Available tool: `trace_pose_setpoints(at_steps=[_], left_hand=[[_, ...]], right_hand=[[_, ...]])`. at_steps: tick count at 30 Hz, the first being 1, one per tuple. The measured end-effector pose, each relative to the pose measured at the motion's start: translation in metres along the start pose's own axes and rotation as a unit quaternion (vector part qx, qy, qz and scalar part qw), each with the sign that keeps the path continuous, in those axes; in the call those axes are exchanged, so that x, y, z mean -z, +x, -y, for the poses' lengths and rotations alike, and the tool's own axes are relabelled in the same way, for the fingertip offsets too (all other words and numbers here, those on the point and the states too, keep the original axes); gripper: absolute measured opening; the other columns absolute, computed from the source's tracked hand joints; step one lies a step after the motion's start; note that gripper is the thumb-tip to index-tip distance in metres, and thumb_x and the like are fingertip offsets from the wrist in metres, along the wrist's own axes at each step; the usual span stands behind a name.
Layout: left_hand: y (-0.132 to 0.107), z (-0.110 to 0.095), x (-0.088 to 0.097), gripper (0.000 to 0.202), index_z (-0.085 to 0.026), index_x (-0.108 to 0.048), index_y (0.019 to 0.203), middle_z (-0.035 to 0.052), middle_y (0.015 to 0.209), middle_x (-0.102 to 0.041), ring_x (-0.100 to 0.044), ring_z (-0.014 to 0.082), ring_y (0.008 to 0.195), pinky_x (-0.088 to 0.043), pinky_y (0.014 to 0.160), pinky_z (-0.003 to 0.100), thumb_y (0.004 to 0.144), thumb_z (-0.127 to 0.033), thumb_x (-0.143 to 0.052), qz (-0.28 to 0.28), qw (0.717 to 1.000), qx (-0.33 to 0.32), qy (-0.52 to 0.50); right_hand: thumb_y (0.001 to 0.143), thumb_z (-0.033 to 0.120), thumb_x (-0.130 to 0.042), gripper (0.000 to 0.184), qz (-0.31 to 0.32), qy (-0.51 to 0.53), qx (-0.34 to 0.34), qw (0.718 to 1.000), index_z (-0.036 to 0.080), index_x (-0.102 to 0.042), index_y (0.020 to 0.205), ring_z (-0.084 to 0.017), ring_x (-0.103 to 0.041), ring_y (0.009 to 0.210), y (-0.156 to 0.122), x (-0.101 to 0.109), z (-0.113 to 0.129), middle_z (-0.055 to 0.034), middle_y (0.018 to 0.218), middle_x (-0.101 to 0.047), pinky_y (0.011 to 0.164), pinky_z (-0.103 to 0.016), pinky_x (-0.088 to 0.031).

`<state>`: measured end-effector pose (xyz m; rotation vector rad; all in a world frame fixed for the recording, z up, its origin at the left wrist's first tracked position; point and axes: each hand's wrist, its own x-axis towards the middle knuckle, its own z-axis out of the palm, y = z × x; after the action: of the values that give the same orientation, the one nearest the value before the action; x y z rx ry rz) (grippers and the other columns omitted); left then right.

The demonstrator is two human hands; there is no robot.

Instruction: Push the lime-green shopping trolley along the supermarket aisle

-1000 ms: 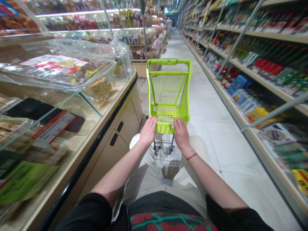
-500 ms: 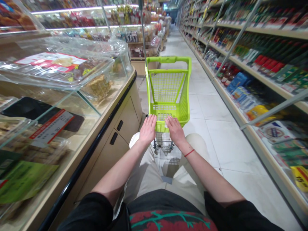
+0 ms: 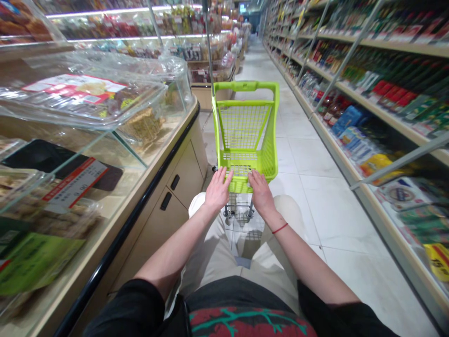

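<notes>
The green cart [image 3: 268, 150] stands on the tiled aisle floor, just ahead of the person's knees. It sits between the bench [image 3: 171, 140], whose glass cases hold packed snacks, and the stocked shelves [image 3: 368, 98]. The left hand [image 3: 217, 189] and right hand [image 3: 260, 192] rest palm-down on the cart's near rim, arms outstretched, each grip open with fingers flat.

Hardly any print was legible
Yellow shelf tag [image 3: 437, 262] at four o'clock bore what looked like "19"; red-and-white card [image 3: 75, 180] at nine o'clock was too blurred to read.
</notes>
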<state>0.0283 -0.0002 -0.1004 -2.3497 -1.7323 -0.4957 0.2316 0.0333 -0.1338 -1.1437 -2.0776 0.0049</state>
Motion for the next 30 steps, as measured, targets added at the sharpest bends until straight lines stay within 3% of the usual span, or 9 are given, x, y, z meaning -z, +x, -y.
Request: trace_pose_setpoints(at_steps=[4,11,15,23,30], left_hand=[[-0.001,0.002,0.001,0.08,-0.014,-0.034,0.154,0.0165,0.164,-0.03,-0.017,0.0288,0.155,-0.025,0.126,0.048,0.077,-0.002,-0.051,-0.003,1.0,-0.001,-0.004],[-0.001,0.004,-0.002,0.077,-0.015,-0.043,0.149,0.0126,0.164,-0.031,-0.017,0.0273,0.155,-0.025,0.127,0.047,0.075,0.001,-0.053,0.003,1.0,0.005,-0.018],[-0.002,0.007,-0.003,0.075,-0.014,-0.045,0.147,0.0144,0.164,-0.03,-0.015,0.0278,0.156,-0.027,0.126,0.047,0.074,0.0,-0.054,0.001,1.0,-0.003,-0.029],[-0.004,0.011,-0.004,0.075,-0.016,-0.046,0.147,0.0128,0.165,-0.029,-0.014,0.0282,0.156,-0.03,0.125,0.047,0.074,-0.001,-0.055,0.0,0.999,-0.005,-0.039],[-0.006,0.007,-0.005,0.074,-0.014,-0.045,0.147,0.0152,0.164,-0.029,-0.014,0.0294,0.156,-0.03,0.125,0.046,0.074,-0.002,-0.056,-0.005,0.999,0.003,-0.039]], right_hand=[[0.079,-0.008,-0.035,0.071,0.039,0.018,0.028,0.999,0.015,-0.052,0.144,-0.022,-0.039,0.147,0.003,-0.002,0.01,-0.0152,0.152,-0.05,0.123,-0.053,-0.032],[0.08,-0.006,-0.034,0.072,0.021,-0.024,-0.031,0.999,0.017,-0.051,0.146,-0.022,-0.04,0.147,-0.009,0.04,-0.055,-0.0149,0.153,-0.049,0.122,-0.057,-0.031],[0.081,-0.005,-0.035,0.068,0.04,-0.04,-0.045,0.997,0.016,-0.055,0.142,-0.023,-0.042,0.146,0.004,0.051,-0.075,-0.0146,0.153,-0.049,0.123,-0.055,-0.03],[0.081,-0.002,-0.037,0.063,0.08,-0.044,-0.078,0.993,0.015,-0.056,0.138,-0.025,-0.04,0.146,0.051,0.057,-0.084,-0.0152,0.154,-0.047,0.122,-0.057,-0.029],[0.077,-0.002,-0.043,0.071,0.053,0.031,-0.095,0.994,0.013,-0.051,0.145,-0.024,-0.037,0.148,0.013,0.05,-0.07,-0.013,0.157,-0.044,0.126,-0.052,-0.026]])
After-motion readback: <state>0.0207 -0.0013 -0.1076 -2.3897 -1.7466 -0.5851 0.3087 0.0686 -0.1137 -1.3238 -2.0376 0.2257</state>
